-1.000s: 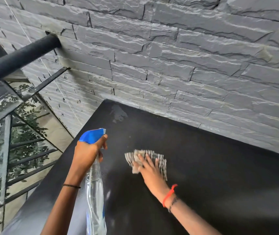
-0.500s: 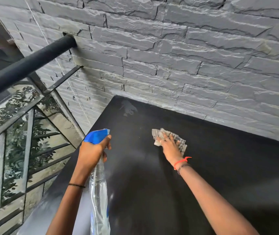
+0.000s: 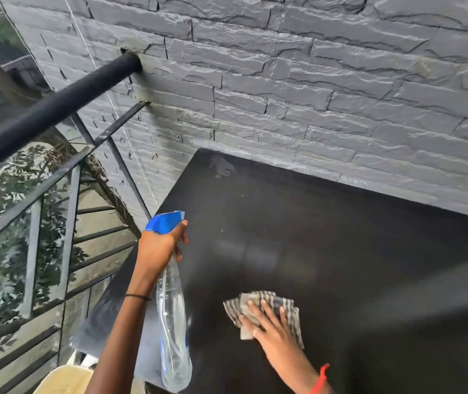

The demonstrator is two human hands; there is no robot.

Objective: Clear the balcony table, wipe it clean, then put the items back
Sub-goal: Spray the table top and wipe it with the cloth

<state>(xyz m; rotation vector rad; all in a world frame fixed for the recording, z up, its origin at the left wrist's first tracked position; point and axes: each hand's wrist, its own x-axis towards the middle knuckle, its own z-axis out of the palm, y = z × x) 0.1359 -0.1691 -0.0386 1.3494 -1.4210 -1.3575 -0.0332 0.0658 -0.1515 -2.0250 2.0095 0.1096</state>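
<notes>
The black balcony table (image 3: 326,237) fills the lower right, its top bare and smeared, with a pale stain near the far left corner. My left hand (image 3: 160,245) grips the neck of a clear spray bottle (image 3: 173,331) with a blue trigger head, held over the table's left edge. My right hand (image 3: 272,327) presses flat, fingers spread, on a grey checked cloth (image 3: 261,302) lying on the near part of the tabletop.
A grey stone-clad wall (image 3: 312,81) runs right behind the table. A black railing (image 3: 50,109) with glass panels stands to the left, trees below. A pale yellow object (image 3: 65,379) shows under the table's near left corner.
My right hand has pulled the cloth from the far middle of the table back to the near side. The left hand still holds the bottle in the same pose.
</notes>
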